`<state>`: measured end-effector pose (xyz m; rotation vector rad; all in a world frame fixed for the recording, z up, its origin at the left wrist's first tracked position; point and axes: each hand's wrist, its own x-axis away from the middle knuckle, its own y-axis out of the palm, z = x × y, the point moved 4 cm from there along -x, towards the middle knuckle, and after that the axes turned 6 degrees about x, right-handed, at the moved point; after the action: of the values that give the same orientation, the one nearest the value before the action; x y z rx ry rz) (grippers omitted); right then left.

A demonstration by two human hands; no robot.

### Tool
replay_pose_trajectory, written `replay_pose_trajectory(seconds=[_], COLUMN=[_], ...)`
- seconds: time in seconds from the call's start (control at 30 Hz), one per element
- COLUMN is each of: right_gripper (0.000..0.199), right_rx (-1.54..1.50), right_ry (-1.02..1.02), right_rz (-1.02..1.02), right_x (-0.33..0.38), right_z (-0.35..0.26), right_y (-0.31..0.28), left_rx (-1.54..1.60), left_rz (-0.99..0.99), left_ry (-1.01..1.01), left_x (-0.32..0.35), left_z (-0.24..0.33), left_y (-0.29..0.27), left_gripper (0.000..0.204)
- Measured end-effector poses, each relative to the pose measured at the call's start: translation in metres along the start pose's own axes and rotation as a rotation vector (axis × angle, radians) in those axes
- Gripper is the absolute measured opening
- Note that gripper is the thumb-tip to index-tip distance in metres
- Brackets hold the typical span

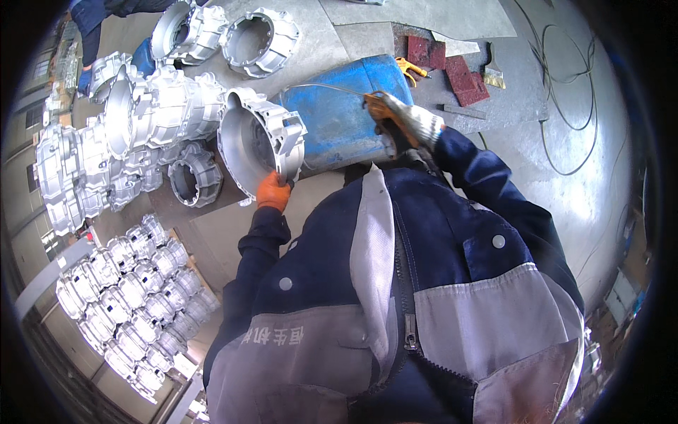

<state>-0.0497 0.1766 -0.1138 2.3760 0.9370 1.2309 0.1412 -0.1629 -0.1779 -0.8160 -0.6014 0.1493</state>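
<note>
With our orange-gloved left hand point(273, 192), we grip the lower rim of the silver ring-shaped housing point(287, 138). The housing stands tilted at the left end of the blue container point(332, 131), its wide opening turned to the left; we cannot tell whether it rests on that end or only leans against it. It lies directly above our left hand and well to the left of our right hand point(425, 127). With the right hand, white-gloved, we grasp an orange-brown tool point(390, 116) over the container's right end. Beyond the container's upper right corner, we see a yellow-handled tool point(409, 68) and dark red sheets point(462, 81) on the grey surface point(519, 109)
</note>
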Motion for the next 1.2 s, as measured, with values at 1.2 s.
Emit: replay_pose_trajectory(seconds=[1.2], right_gripper=[0.068], right_rx=[0.269], right_ry=[0.178], right_rz=[0.074], right_x=[0.042], right_z=[0.014], right_y=[-0.007], left_rx=[-0.046], left_rz=[-0.051], left_ry=[-0.158], left_x=[0.006], left_z=[-0.007], left_y=[0.001], left_gripper=[0.031])
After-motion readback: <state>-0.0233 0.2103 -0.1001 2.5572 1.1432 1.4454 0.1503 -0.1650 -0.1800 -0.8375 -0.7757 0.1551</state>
